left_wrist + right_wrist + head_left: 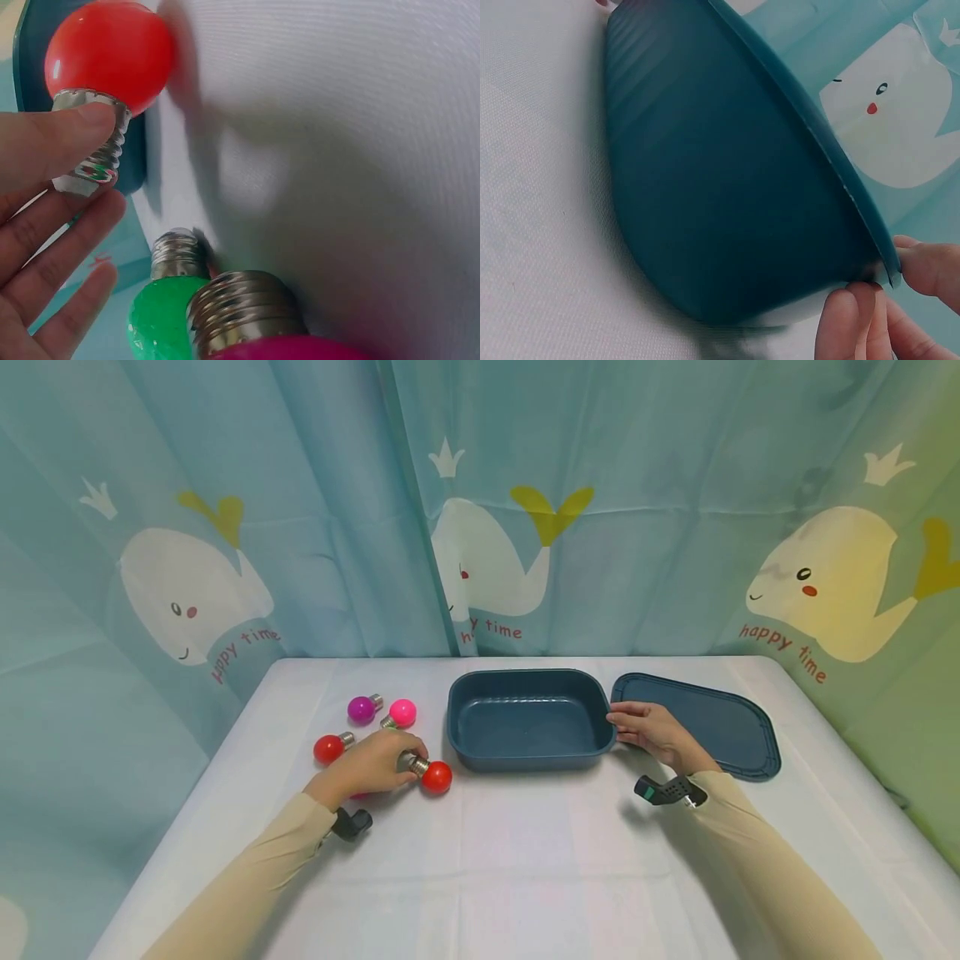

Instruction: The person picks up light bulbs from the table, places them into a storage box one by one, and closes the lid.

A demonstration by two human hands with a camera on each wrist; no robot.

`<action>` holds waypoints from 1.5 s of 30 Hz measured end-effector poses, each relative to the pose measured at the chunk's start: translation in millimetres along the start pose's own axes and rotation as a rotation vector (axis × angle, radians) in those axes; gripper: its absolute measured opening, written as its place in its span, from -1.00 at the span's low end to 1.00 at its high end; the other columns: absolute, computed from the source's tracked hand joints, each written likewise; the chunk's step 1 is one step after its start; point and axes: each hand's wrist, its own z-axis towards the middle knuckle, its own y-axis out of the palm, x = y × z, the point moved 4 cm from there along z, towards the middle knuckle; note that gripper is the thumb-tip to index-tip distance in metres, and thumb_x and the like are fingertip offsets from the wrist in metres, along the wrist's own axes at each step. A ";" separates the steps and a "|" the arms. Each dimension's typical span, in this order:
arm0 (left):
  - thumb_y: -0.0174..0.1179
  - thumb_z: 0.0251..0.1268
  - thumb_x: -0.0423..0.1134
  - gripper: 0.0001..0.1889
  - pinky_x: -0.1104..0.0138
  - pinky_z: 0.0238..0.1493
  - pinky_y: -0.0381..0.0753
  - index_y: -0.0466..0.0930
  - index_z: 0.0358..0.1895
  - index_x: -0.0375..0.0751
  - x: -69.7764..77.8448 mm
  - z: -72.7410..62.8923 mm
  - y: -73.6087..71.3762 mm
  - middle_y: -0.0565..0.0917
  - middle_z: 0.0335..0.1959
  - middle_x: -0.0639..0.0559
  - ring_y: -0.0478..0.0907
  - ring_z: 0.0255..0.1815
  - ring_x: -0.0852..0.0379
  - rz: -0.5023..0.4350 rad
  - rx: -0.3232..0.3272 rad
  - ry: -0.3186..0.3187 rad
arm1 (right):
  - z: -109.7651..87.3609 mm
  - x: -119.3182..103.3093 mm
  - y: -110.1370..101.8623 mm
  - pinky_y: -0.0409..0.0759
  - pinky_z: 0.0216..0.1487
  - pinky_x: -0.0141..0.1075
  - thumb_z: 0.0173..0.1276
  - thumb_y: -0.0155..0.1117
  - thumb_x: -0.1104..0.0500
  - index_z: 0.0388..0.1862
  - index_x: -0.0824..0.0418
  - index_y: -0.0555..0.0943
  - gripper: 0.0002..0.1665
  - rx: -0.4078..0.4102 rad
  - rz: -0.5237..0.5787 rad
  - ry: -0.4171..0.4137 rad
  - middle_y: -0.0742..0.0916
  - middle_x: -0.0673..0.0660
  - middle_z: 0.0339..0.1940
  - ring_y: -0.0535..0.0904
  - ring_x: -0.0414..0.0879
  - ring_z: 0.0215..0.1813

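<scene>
Pinched by its metal screw base, a red light bulb [436,777] is in my left hand [378,764], just left of a dark blue plastic container [532,758]. In the left wrist view the thumb lies across the base of that red bulb [112,56], its round end pointing away from the palm. My right hand [656,733] grips the container's right rim between thumb and fingers, seen closely in the right wrist view at the container's wall [727,180]. Inside, the container shows only its bare floor.
Around my left hand lie a purple bulb [362,710], a pink bulb [402,712] and another red bulb [328,749]. The left wrist view also shows a green bulb [166,315] beside a magenta one [292,349]. A dark blue lid [712,727] lies right of the container.
</scene>
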 end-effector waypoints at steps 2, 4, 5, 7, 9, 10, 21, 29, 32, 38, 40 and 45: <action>0.42 -0.04 -0.27 -0.72 0.35 -0.15 0.63 0.64 -0.19 -0.07 1.3 -1.3 -1.6 0.66 -0.34 0.20 0.53 -0.29 0.24 -0.007 0.002 0.009 | 0.0 -0.5 0.1 0.63 -0.25 -0.50 0.35 0.16 0.27 -0.28 -0.03 0.57 -0.83 0.000 0.000 -0.001 0.70 -0.18 -0.40 0.61 -0.33 -0.35; 0.43 -0.04 -0.27 -0.73 0.36 -0.16 0.63 0.64 -0.20 -0.06 2.7 -2.4 -3.5 0.67 -0.34 0.20 0.54 -0.29 0.23 -0.016 0.007 0.014 | 0.1 -0.9 0.2 0.63 -0.25 -0.50 0.35 0.16 0.27 -0.28 -0.03 0.57 -0.84 0.001 -0.007 -0.002 0.69 -0.19 -0.39 0.61 -0.33 -0.34; 0.43 -0.05 -0.27 -0.73 0.36 -0.16 0.63 0.64 -0.21 -0.06 3.5 -2.9 -4.5 0.67 -0.34 0.20 0.55 -0.30 0.21 -0.019 0.012 0.020 | 0.2 -1.1 0.3 0.63 -0.24 -0.50 0.35 0.16 0.27 -0.28 -0.03 0.56 -0.84 0.002 -0.012 -0.003 0.69 -0.19 -0.39 0.61 -0.33 -0.34; 0.44 -0.06 -0.27 -0.73 0.35 -0.16 0.63 0.64 -0.22 -0.05 4.8 -3.5 -6.6 0.67 -0.34 0.20 0.56 -0.28 0.18 -0.027 0.017 0.016 | 0.4 -1.4 0.2 0.63 -0.23 -0.50 0.36 0.16 0.26 -0.26 -0.03 0.56 -0.85 0.001 -0.021 -0.004 0.68 -0.20 -0.38 0.60 -0.33 -0.33; 0.44 -0.07 -0.28 -0.74 0.34 -0.16 0.64 0.64 -0.25 -0.04 6.2 -4.1 -9.3 0.66 -0.36 0.20 0.57 -0.27 0.16 -0.030 0.021 0.011 | 0.5 -1.5 0.1 0.62 -0.22 -0.50 0.36 0.16 0.25 -0.22 0.00 0.55 -0.87 0.000 -0.028 -0.004 0.68 -0.21 -0.37 0.60 -0.34 -0.32; 0.44 -0.07 -0.28 -0.74 0.34 -0.16 0.64 0.63 -0.26 -0.03 7.2 -4.2 -10.7 0.66 -0.36 0.21 0.57 -0.27 0.15 -0.034 0.021 0.006 | 0.5 -1.6 0.1 0.62 -0.22 -0.50 0.36 0.16 0.25 -0.20 0.02 0.54 -0.87 0.001 -0.033 -0.004 0.67 -0.21 -0.37 0.60 -0.34 -0.31; 0.43 -0.09 -0.34 -0.76 0.38 -0.27 0.63 0.58 -0.32 -0.11 23.8 -8.0 -35.1 0.64 -0.42 0.16 0.58 -0.34 0.09 -0.019 0.071 0.063 | 0.9 -1.1 -0.4 0.63 -0.22 -0.49 0.35 0.17 0.27 -0.20 0.06 0.55 -0.88 -0.008 0.002 -0.007 0.70 -0.17 -0.37 0.63 -0.32 -0.32; 0.38 -0.05 -0.40 -0.80 0.19 -0.21 0.64 0.57 -0.35 -0.16 36.0 -2.4 -54.5 0.66 -0.42 0.12 0.59 -0.38 0.15 -0.047 0.196 0.228 | 1.4 0.3 -1.9 0.63 -0.22 -0.50 0.35 0.17 0.26 -0.19 0.06 0.55 -0.88 -0.008 -0.009 -0.004 0.70 -0.17 -0.36 0.63 -0.32 -0.31; 0.39 -0.05 -0.40 -0.81 0.23 -0.23 0.67 0.59 -0.35 -0.17 40.4 3.6 -59.3 0.67 -0.41 0.11 0.58 -0.37 0.19 -0.044 0.215 0.253 | 1.5 0.2 -2.0 0.63 -0.21 -0.50 0.36 0.16 0.26 -0.13 0.11 0.53 -0.87 -0.012 -0.024 -0.002 0.69 -0.18 -0.36 0.63 -0.33 -0.30; 0.40 -0.05 -0.39 -0.80 0.30 -0.15 0.65 0.59 -0.33 -0.18 51.8 22.5 -67.2 0.66 -0.41 0.11 0.57 -0.32 0.21 -0.006 0.237 0.313 | 0.5 -0.2 -0.5 0.63 -0.22 -0.50 0.36 0.16 0.26 -0.06 0.18 0.50 -0.81 -0.010 -0.035 0.009 0.69 -0.18 -0.36 0.63 -0.34 -0.31; 0.39 -0.04 -0.39 -0.80 0.31 -0.13 0.64 0.58 -0.33 -0.19 54.8 30.8 -68.9 0.66 -0.40 0.09 0.57 -0.30 0.20 -0.007 0.243 0.336 | -0.2 -0.7 -0.2 0.63 -0.22 -0.50 0.35 0.17 0.26 -0.05 0.19 0.50 -0.79 -0.006 -0.034 0.011 0.69 -0.18 -0.37 0.63 -0.34 -0.31; 0.40 -0.02 -0.35 -0.77 0.28 -0.06 0.65 0.59 -0.26 -0.21 58.2 52.4 -69.6 0.68 -0.33 0.04 0.60 -0.21 0.15 -0.065 0.240 0.321 | -2.1 -2.9 1.0 0.63 -0.22 -0.50 0.36 0.16 0.27 -0.01 0.23 0.48 -0.76 -0.009 -0.043 0.011 0.69 -0.19 -0.37 0.62 -0.35 -0.31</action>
